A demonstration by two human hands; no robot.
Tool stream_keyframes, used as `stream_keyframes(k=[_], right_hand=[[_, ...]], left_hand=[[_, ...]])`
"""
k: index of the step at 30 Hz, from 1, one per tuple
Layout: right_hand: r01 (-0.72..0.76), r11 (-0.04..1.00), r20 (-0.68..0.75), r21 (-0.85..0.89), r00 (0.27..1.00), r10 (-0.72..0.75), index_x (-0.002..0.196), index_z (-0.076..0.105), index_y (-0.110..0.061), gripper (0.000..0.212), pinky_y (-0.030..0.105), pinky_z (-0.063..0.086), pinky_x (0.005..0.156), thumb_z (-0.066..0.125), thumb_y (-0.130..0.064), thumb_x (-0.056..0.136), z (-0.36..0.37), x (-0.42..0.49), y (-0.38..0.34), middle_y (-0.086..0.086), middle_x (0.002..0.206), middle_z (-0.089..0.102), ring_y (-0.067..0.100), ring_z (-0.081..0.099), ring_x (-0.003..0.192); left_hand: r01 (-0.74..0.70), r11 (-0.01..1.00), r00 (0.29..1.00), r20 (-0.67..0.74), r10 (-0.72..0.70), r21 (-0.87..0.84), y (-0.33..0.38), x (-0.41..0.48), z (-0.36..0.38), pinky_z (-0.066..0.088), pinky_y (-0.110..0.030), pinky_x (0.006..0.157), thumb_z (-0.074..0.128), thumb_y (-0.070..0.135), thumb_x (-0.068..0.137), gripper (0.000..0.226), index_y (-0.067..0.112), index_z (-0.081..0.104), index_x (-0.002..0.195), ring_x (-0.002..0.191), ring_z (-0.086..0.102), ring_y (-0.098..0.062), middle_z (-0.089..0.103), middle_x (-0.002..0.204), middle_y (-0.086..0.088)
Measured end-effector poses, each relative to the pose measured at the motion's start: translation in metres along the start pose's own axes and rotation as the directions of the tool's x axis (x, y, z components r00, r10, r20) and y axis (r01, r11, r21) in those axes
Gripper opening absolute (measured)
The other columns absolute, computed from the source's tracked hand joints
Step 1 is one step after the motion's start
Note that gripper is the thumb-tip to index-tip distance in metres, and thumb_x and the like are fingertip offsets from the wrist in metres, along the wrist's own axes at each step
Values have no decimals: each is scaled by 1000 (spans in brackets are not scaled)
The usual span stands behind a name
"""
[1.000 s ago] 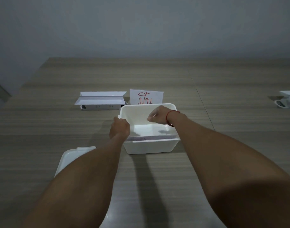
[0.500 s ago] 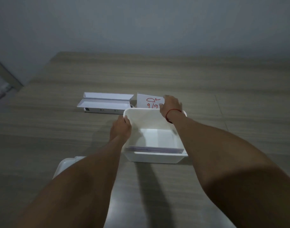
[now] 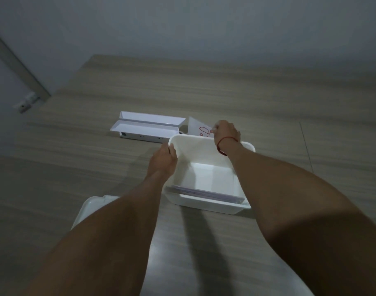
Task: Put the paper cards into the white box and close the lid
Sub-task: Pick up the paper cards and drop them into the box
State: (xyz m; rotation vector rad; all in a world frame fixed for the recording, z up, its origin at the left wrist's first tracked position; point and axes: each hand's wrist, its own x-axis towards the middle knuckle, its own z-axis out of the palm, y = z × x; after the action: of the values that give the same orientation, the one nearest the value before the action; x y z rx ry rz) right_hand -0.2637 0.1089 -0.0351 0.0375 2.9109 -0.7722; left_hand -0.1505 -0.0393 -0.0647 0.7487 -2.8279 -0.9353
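An open white box point(image 3: 210, 205) stands on the wooden table in front of me. A few pale cards point(image 3: 204, 192) lean against its near wall inside. My left hand point(image 3: 162, 162) grips the box's left rim. Beyond the far rim, my right hand point(image 3: 225, 132), with a red string on the wrist, pinches a white paper card with red writing point(image 3: 198, 129). The card stands upright just behind the box, partly hidden by the rim and the hand. The box's white lid point(image 3: 91, 207) lies at the near left, mostly under my left forearm.
A long, open white cardboard box point(image 3: 147, 127) lies on the table to the left of the card. A grey wall runs along the table's far edge, with a door frame at the far left.
My right hand came out of the box, reached over its far rim and took hold of the card with red writing. My view tilted and shifted left. The left hand stayed on the rim.
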Motion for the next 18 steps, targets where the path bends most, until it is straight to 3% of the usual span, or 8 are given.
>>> stream_keyframes(k=[3, 7, 10, 12, 15, 18], right_hand=[[81, 995, -9, -63, 997, -81, 117, 56, -7, 27, 38, 41, 97, 39, -6, 96, -4, -9, 0, 17, 124, 63, 33, 58, 116], [190, 974, -213, -121, 954, -212, 119, 53, -11, 25, 39, 36, 96, 41, -7, 97, -20, -24, -1, 12, 122, 64, 30, 57, 115], [254, 963, -360, -84, 894, -267, 119, 53, -14, 25, 37, 34, 98, 42, -11, 98, -47, -37, -12, 8, 120, 64, 26, 55, 115], [283, 955, -425, -92, 856, -295, 123, 53, -18, 30, 37, 33, 99, 42, -10, 96, -65, -48, -16, 6, 122, 62, 26, 53, 117], [291, 950, -466, -115, 829, -310, 130, 51, -22, 37, 37, 32, 98, 42, -9, 96, -88, -65, -19, 6, 124, 60, 26, 51, 120], [293, 949, -408, -114, 857, -314, 127, 53, -23, 36, 37, 32, 97, 37, -9, 97, -97, -82, -16, 7, 123, 61, 27, 51, 120]], left_hand=[[16, 1000, 1000, 7, -16, -15, 1, -1, -2, 47, -40, 86, 26, 32, 101, 44, 3, 55, 117, 104, 60, -39, 64, 111, -21], [29, 996, 999, 43, -26, -80, 0, -6, -7, 46, -41, 87, 30, 33, 101, 43, 4, 48, 127, 108, 58, -39, 60, 120, -22], [3, 998, 998, 61, 2, -68, -5, -19, -10, 45, -38, 78, 31, 27, 101, 38, -3, 48, 119, 97, 59, -37, 60, 115, -25], [10, 998, 996, 85, -4, -65, -6, -28, -14, 45, -38, 79, 32, 22, 102, 35, -4, 46, 121, 102, 59, -39, 59, 117, -27], [7, 996, 990, 144, 5, -84, -5, -37, -20, 40, -34, 78, 31, 17, 102, 34, -3, 42, 128, 110, 57, -38, 56, 122, -25], [23, 994, 984, 176, -4, -105, -6, -41, -23, 37, -32, 81, 29, 18, 103, 37, 0, 40, 133, 116, 54, -38, 54, 127, -24]])
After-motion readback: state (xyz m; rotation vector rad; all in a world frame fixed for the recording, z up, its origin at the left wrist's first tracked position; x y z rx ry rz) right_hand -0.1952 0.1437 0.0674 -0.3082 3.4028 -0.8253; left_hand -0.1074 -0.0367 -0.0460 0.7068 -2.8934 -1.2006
